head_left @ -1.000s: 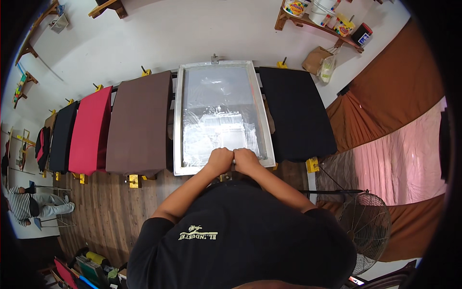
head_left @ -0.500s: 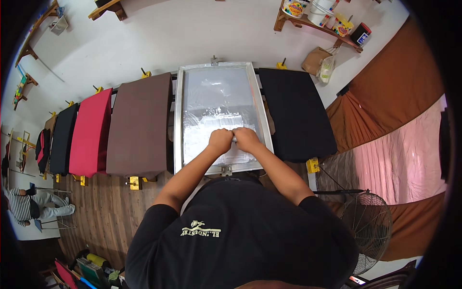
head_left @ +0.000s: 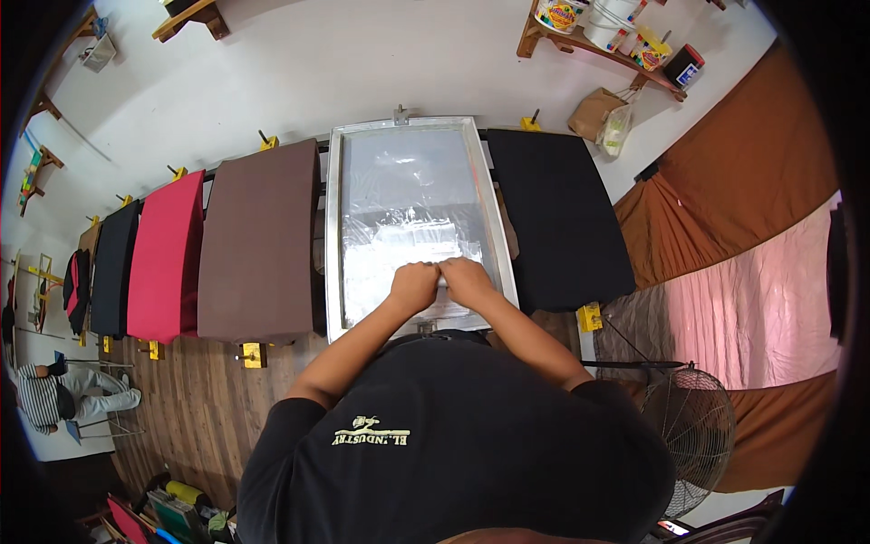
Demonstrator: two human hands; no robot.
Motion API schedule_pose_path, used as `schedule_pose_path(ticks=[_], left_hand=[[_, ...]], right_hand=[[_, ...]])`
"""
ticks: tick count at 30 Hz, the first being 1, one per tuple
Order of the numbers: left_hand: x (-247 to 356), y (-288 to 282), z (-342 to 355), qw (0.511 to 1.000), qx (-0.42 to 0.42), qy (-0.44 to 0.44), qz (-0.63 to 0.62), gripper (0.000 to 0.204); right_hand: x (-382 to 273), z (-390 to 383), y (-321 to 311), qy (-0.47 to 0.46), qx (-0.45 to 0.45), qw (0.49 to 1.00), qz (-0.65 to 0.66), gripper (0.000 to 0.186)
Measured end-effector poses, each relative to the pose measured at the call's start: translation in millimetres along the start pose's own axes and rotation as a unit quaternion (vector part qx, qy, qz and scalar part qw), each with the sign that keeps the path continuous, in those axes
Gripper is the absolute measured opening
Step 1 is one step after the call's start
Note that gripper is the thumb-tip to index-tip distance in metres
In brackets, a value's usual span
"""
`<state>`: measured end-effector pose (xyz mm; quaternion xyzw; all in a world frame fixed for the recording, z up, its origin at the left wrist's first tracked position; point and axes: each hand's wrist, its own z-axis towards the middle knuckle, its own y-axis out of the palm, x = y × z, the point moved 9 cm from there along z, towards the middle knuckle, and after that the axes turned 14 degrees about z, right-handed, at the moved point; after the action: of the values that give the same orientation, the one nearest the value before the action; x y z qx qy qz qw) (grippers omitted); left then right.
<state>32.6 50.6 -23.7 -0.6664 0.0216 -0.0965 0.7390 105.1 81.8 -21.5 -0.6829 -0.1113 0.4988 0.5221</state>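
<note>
A screen-printing frame (head_left: pixel 334 227) with a pale metal border lies in front of me, its long side running away from my body. White ink (head_left: pixel 412 238) is smeared over the near half of its grey mesh (head_left: pixel 408 177). My left hand (head_left: pixel 415 286) and my right hand (head_left: pixel 468 282) are side by side over the near part of the mesh, thumbs almost meeting. Both are closed round a squeegee (head_left: pixel 442 282); only a small grey bit of it shows between them, the rest being hidden under my fingers. Metal clamps hold the frame at its far end (head_left: pixel 401 115) and near end.
Cloth-covered boards stand in a row: brown (head_left: pixel 258 240), red (head_left: pixel 166 254) and black to the left, another black (head_left: pixel 560 218) to the right. Yellow brackets (head_left: pixel 253 354) support them. A fan (head_left: pixel 693 431) stands at right. Far left, a person (head_left: pixel 77 396) sits. Shelves (head_left: pixel 603 54) hold tubs.
Both hands have drawn the squeegee a little toward my body. The white ink beyond my hands looks more thinly spread.
</note>
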Motion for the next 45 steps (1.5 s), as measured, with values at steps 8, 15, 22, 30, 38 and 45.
schedule_pose_path(ticks=[8, 15, 22, 30, 38, 45], left_hand=[[7.9, 4.0, -19.4, 0.99, -0.136, 0.027, 0.015, 0.011], [-38.7, 8.0, 42.5, 0.995, -0.086, -0.012, 0.038, 0.015], [-44.9, 13.9, 58.5, 0.986, -0.163, -0.026, 0.021, 0.02], [0.7, 14.8, -0.3, 0.981, -0.19, 0.036, -0.011, 0.02], [-11.1, 1.3, 28.6, 0.971, -0.237, 0.036, -0.006, 0.021], [-3.4, 30.4, 11.0, 0.999, 0.021, 0.021, 0.045, 0.009]], right_hand=[[-4.8, -20.9, 17.9, 0.033, -0.091, 0.995, 0.028, 0.025], [27.4, 39.7, -9.7, 0.023, -0.022, 0.999, 0.039, 0.02], [42.8, 63.3, -5.7, 0.025, -0.091, 0.995, 0.015, 0.021], [6.0, 0.5, 16.4, 0.03, -0.161, 0.986, 0.011, 0.023], [17.9, 20.3, -0.1, 0.014, -0.168, 0.985, 0.047, 0.028], [26.9, 6.8, 8.8, -0.026, 0.01, 0.999, 0.038, 0.027]])
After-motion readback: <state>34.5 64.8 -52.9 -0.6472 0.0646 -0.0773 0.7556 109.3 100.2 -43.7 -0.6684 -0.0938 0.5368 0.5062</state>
